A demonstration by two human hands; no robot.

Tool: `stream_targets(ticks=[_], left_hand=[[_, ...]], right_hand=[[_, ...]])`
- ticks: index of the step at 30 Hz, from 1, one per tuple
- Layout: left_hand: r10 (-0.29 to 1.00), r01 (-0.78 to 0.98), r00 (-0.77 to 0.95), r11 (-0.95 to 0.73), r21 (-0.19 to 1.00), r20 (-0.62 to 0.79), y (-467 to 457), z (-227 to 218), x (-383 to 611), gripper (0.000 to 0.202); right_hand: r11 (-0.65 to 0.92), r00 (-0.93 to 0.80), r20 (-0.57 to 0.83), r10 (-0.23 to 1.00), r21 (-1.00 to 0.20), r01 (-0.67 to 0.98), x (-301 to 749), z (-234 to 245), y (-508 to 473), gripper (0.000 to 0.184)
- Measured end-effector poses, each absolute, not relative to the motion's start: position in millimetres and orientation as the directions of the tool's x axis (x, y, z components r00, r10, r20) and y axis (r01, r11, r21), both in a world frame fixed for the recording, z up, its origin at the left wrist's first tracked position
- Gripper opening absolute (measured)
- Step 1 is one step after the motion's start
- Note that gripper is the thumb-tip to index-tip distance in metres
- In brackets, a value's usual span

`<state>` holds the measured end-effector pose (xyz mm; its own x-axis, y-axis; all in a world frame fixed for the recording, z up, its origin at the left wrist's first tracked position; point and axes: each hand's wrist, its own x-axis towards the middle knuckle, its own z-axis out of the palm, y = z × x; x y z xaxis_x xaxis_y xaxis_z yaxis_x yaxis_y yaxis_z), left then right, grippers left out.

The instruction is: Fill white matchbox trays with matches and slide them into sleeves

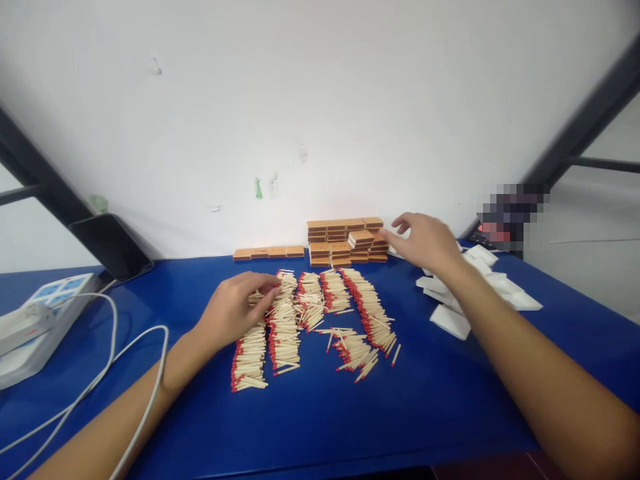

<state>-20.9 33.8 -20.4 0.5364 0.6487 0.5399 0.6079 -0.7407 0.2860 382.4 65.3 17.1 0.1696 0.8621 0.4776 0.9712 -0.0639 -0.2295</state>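
Observation:
My left hand (233, 308) lies over the left rows of red-tipped matches (284, 333), covering part of them. Its fingers are bent, with a small gap between thumb and fingertips; no object shows between them. My right hand (425, 241) is raised at the right end of the stacked orange matchboxes (345, 225), fingers apart and holding nothing. One fingertip is at the stack's edge; whether it touches is unclear. One matchbox (361, 238) sits tilted on the lower front boxes. More matches (370, 310) form rows to the right, with a looser pile (354, 352) in front.
A short line of matchboxes (269, 253) lies along the wall. White folded pieces (453, 321) are heaped beneath and beyond my right forearm. At left are a power strip (60, 320), a white cable (113, 360) crossing my forearm, and a dark phone-like slab (113, 245).

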Motion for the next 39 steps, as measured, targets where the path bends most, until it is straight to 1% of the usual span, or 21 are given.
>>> stream_targets(ticks=[2, 3, 5, 7, 10, 14, 16, 20, 23, 24, 26, 27, 28, 29, 30, 31, 32, 34, 35, 37, 39], left_hand=[[0.637, 0.599, 0.547, -0.751, 0.277, 0.543, 32.7, -20.7, -19.5, 0.024], [0.633, 0.598, 0.553, -0.754, 0.271, 0.542, 32.3, -20.9, -18.9, 0.024], [0.626, 0.594, 0.562, -0.760, 0.263, 0.541, 32.1, -21.6, -18.2, 0.025], [0.620, 0.589, 0.563, -0.765, 0.260, 0.547, 32.8, -22.6, -18.2, 0.026], [0.613, 0.586, 0.562, -0.769, 0.256, 0.555, 34.4, -23.6, -18.8, 0.025], [0.609, 0.581, 0.561, -0.772, 0.258, 0.561, 35.1, -23.5, -20.0, 0.023], [0.610, 0.584, 0.556, -0.770, 0.257, 0.564, 35.0, -23.7, -20.5, 0.022], [0.615, 0.595, 0.561, -0.765, 0.246, 0.555, 35.7, -25.4, -21.6, 0.022], [0.610, 0.589, 0.566, -0.770, 0.246, 0.554, 36.4, -25.7, -21.9, 0.022], [0.607, 0.585, 0.565, -0.772, 0.247, 0.559, 36.3, -25.2, -21.6, 0.022], [0.598, 0.573, 0.557, -0.779, 0.254, 0.576, 34.8, -23.4, -19.7, 0.020], [0.592, 0.565, 0.550, -0.783, 0.260, 0.589, 33.3, -22.1, -17.9, 0.019], [0.588, 0.557, 0.541, -0.786, 0.267, 0.602, 31.3, -20.7, -15.8, 0.018], [0.585, 0.549, 0.529, -0.788, 0.278, 0.615, 28.8, -19.2, -13.2, 0.018], [0.586, 0.542, 0.515, -0.788, 0.291, 0.626, 25.9, -17.8, -10.3, 0.018], [0.590, 0.537, 0.503, -0.786, 0.306, 0.631, 22.8, -16.5, -7.4, 0.020], [0.598, 0.534, 0.493, -0.782, 0.322, 0.632, 19.5, -15.4, -4.5, 0.025], [0.613, 0.526, 0.491, -0.775, 0.350, 0.619, 13.3, -13.7, 0.5, 0.038], [0.615, 0.516, 0.497, -0.777, 0.361, 0.613, 10.7, -13.1, 2.5, 0.044], [0.602, 0.484, 0.516, -0.792, 0.372, 0.610, 6.7, -12.2, 5.4, 0.049], [0.578, 0.447, 0.540, -0.813, 0.373, 0.612, 4.6, -11.4, 7.5, 0.043]], right_hand=[[-0.129, 0.160, 0.341, 0.926, -0.111, 0.985, 402.0, 27.8, 59.9, 0.030], [-0.135, 0.153, 0.252, 0.955, -0.088, 0.987, 412.0, 31.4, 56.4, 0.026], [-0.144, 0.158, 0.167, 0.973, -0.094, 0.985, 428.8, 34.0, 49.9, 0.022], [-0.197, 0.206, 0.111, 0.972, -0.088, 0.976, 439.7, 32.0, 46.0, 0.019], [-0.283, 0.288, 0.077, 0.955, -0.063, 0.957, 447.5, 28.3, 44.7, 0.024], [-0.358, 0.362, 0.085, 0.928, -0.050, 0.932, 454.7, 30.5, 43.1, 0.035], [-0.383, 0.387, 0.067, 0.920, -0.056, 0.922, 458.0, 31.5, 41.8, 0.039], [-0.372, 0.374, 0.005, 0.927, -0.091, 0.924, 459.8, 29.8, 39.6, 0.035], [-0.330, 0.337, 0.047, 0.940, -0.116, 0.937, 458.0, 33.1, 36.2, 0.030], [-0.303, 0.314, 0.082, 0.946, -0.126, 0.945, 456.1, 35.7, 34.4, 0.029], [-0.203, 0.236, 0.205, 0.950, -0.168, 0.965, 447.2, 41.1, 30.1, 0.031], [-0.092, 0.158, 0.313, 0.937, -0.214, 0.973, 438.9, 43.0, 27.8, 0.031], [0.028, 0.098, 0.444, 0.891, -0.268, 0.963, 427.5, 43.7, 25.3, 0.028], [0.186, 0.019, 0.537, 0.844, -0.324, 0.928, 412.8, 43.0, 22.4, 0.025], [0.339, -0.058, 0.591, 0.805, -0.378, 0.861, 395.3, 40.6, 19.1, 0.024], [0.451, -0.104, 0.632, 0.768, -0.416, 0.790, 375.6, 36.7, 15.2, 0.023], [0.534, -0.164, 0.652, 0.740, -0.422, 0.732, 354.9, 31.3, 10.7, 0.019], [0.696, -0.355, 0.658, 0.664, -0.371, 0.615, 315.0, 17.9, 0.4, 0.015], [0.750, -0.431, 0.649, 0.627, -0.352, 0.560, 298.1, 10.7, -4.8, 0.013], [0.806, -0.514, 0.637, 0.574, -0.329, 0.492, 273.4, -2.7, -13.8, 0.012], [0.826, -0.534, 0.645, 0.547, -0.309, 0.472, 260.9, -13.2, -19.2, 0.015]])
